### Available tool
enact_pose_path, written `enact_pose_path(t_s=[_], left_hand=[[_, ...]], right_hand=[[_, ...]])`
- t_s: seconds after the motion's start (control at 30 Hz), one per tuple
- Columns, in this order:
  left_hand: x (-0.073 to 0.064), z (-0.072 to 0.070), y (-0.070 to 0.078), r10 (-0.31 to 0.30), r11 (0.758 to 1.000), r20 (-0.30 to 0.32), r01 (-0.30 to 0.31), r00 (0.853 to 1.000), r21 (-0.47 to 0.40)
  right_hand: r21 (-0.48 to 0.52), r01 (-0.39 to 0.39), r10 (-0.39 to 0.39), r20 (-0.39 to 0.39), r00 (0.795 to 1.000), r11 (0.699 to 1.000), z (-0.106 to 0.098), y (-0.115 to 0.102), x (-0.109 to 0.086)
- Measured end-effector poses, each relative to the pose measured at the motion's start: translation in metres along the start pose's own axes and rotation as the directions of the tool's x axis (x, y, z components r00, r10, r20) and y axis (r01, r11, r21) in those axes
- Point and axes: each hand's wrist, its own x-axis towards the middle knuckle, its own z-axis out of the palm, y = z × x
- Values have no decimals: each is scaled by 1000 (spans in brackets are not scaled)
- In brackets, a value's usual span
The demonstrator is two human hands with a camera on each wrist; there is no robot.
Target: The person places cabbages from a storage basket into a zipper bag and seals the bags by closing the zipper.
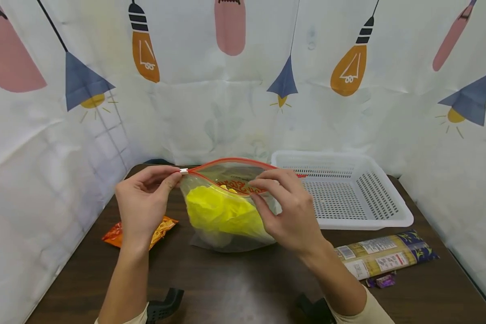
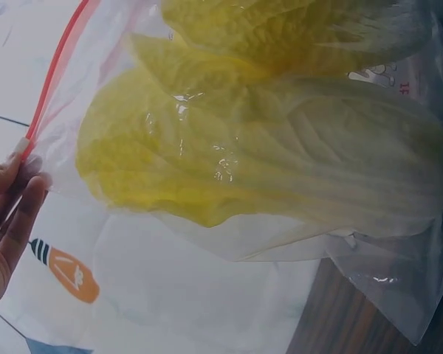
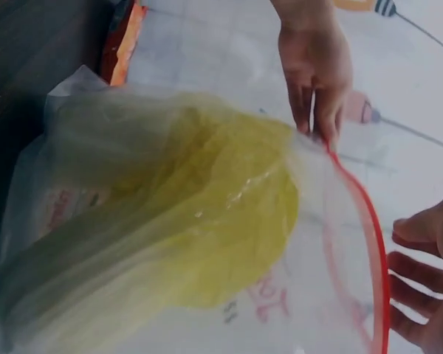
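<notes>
A clear zip bag (image 1: 235, 243) with a red zip rim stands on the table, its mouth parted. Inside lies a napa cabbage (image 2: 229, 155) with yellow leaves and a pale stem end. My left hand (image 1: 143, 202) pinches the bag's left top corner by the white slider (image 1: 184, 171). My right hand (image 1: 285, 209) is at the right side of the mouth, thumb apart from the bent fingers. In the right wrist view, the fingers (image 3: 421, 295) reach the red rim; whether they press on it is hard to tell.
A white perforated basket (image 1: 389, 222) stands behind on the right. In front of it lie a long printed packet (image 1: 389, 254) and a small purple wrapper (image 1: 384, 281). An orange packet (image 1: 162, 229) lies behind my left forearm. A printed curtain (image 1: 235, 117) hangs around the table.
</notes>
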Motion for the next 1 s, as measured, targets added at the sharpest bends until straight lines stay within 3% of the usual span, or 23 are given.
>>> enact_pose_path(t_s=[0.2,0.37,0.53,0.67,1.0], left_hand=[[0,-1,1,-2,1000,8,3,1000,-24],[1,-1,1,-10,998,12,11,1000,-57],[1,-2,1,-6,997,12,7,1000,-74],[-1,-1,0,9,998,-1,-9,1000,-59],[-5,6,0,48,998,-70,-50,996,-35]], right_hand=[[-2,0,1,197,980,1000,25,-11,35],[-18,16,-9,334,943,1000,51,-17,64],[-28,18,-4,435,901,999,66,-22,78],[-1,27,-24,453,891,1000,73,-25,82],[-47,66,-40,417,908,997,80,-25,80]])
